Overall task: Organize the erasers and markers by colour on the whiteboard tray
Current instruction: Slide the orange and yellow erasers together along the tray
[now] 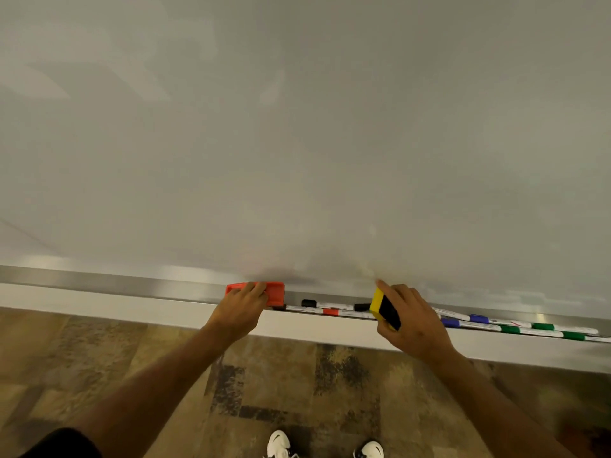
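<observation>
A: What do I log, taking the whiteboard tray [99, 285] as the landmark?

B: Far left of the tray: bare ledge, plenty of open room. Next, the left hand [239, 309] lies fingers-down over the red eraser [274, 292], which sits flat on the tray; I read it as pressing or sliding, not lifting.

A: And right of that eraser?

B: Two black-capped markers [309, 303] and a red-banded marker [330, 312] lie lengthwise on the tray. Then the right hand [413, 322] pinches the yellow eraser [383, 307], tilted on edge, just above the tray's front lip.

A: Further along?

B: Blue markers [479, 319], then green markers [542, 326], already paired by colour toward the tray's right end.

A: Advice for the step?

B: My judgement: slide the red eraser left along the tray into free ledge, keeping it against the board. Set the yellow one down flat, clear of the front lip; markers could roll off there.
</observation>
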Motion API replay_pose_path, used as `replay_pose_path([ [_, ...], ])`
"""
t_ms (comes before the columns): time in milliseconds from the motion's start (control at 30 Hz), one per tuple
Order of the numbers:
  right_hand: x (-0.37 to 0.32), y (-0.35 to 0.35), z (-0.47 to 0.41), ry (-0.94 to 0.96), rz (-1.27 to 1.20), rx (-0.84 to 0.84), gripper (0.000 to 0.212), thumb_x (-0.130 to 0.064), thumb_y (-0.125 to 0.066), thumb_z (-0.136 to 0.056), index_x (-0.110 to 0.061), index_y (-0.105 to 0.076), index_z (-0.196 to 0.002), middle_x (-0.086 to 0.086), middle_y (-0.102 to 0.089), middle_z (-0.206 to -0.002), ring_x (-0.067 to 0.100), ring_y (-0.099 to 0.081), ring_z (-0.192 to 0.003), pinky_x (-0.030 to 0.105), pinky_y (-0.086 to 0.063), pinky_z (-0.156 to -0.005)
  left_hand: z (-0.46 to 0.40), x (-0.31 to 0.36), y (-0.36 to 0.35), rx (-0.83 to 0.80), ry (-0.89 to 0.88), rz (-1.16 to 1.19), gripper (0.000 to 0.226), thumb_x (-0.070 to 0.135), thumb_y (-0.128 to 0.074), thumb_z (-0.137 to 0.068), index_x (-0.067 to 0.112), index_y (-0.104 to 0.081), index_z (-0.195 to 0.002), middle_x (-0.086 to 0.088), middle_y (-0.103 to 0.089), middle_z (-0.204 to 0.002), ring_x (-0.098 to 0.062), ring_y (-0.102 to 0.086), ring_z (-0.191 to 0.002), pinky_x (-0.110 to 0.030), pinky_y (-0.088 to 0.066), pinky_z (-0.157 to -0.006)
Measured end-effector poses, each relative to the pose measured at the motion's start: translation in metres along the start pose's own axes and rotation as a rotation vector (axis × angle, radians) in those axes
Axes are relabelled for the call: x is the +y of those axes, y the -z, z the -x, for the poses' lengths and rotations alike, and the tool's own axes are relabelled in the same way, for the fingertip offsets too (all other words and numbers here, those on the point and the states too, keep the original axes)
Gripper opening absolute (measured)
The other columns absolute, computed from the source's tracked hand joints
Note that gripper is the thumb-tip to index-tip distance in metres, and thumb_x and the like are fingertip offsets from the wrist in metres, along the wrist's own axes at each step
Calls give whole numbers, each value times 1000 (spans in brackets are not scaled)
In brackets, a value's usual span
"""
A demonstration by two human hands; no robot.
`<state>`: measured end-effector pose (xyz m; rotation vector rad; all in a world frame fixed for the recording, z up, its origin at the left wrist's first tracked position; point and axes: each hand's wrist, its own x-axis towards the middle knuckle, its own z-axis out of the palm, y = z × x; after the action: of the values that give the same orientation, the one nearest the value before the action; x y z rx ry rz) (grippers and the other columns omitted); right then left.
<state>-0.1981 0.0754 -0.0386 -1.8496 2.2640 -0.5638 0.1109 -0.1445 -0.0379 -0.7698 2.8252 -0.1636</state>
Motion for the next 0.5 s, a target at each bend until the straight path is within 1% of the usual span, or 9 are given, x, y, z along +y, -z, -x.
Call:
replay_pose_path([
  [67, -27, -11, -12, -4, -85, -1, 74, -37, -69, -73, -29, -32, -136, 0, -51, -118, 18, -51, -98, 26, -47, -69, 8, -17, -4, -8, 10, 6, 32, 11, -82, -68, 10, -66, -96, -12, -64, -103, -30, -64, -85, -41, -58, -63],
  [133, -52, -24, -24, -55, -248, 3, 64, -40, -70, -73, -30, -36, -127, -2, -50, -111, 16, -54, -91, 27, -52, -69, 15, -35, -8, -19, 23, 9, 35, 11, -83, -67, 9, -66, -98, -12, -65, -104, -30, -65, -86, -42, -58, -64],
  [200, -73, -37, -37, -90, -335, 30, 61, -40, -72, -70, -32, -37, -120, -5, -47, -105, 13, -53, -86, 26, -53, -69, 22, -52, -11, -45, 38, 7, 38, 12, -85, -66, 8, -67, -100, -12, -65, -106, -31, -65, -88, -43, -59, -65],
  [267, -94, -48, -51, -91, -364, 82, 63, -37, -74, -67, -37, -36, -118, -11, -42, -105, 9, -49, -88, 18, -46, -70, 29, -70, -16, -66, 52, 6, 37, 13, -82, -71, 9, -66, -105, -11, -64, -111, -31, -64, -94, -44, -58, -70],
  [300, -104, -52, -57, -82, -387, 99, 66, -34, -74, -66, -42, -34, -118, -16, -40, -105, 6, -48, -91, 14, -42, -71, 32, -79, -19, -70, 56, 9, 37, 14, -80, -74, 9, -65, -107, -12, -63, -114, -31, -63, -97, -45, -58, -73],
  [367, -122, -61, -68, -43, -438, 105, 74, -29, -75, -68, -51, -29, -122, -32, -36, -108, 4, -46, -97, 11, -41, -72, 37, -97, -25, -68, 59, 13, 37, 13, -79, -75, 8, -65, -109, -13, -63, -115, -32, -63, -98, -46, -58, -73],
  [400, -130, -66, -72, -26, -449, 100, 74, -27, -74, -70, -51, -30, -125, -35, -35, -110, 6, -46, -99, 11, -42, -73, 40, -105, -27, -71, 61, 17, 38, 12, -81, -73, 7, -65, -108, -14, -63, -114, -33, -64, -97, -46, -58, -72],
  [433, -137, -69, -77, -12, -443, 91, 72, -28, -73, -71, -49, -31, -126, -35, -36, -109, 8, -46, -100, 12, -42, -74, 42, -113, -30, -80, 66, 23, 40, 12, -82, -71, 6, -65, -107, -14, -64, -113, -34, -65, -95, -46, -58, -71],
  [500, -148, -77, -86, 6, -397, 79, 60, -33, -69, -72, -44, -38, -123, -24, -40, -110, 8, -42, -101, 13, -39, -75, 45, -127, -36, -95, 79, 32, 44, 13, -84, -70, 6, -65, -109, -14, -64, -113, -33, -65, -94, -46, -59, -70],
])
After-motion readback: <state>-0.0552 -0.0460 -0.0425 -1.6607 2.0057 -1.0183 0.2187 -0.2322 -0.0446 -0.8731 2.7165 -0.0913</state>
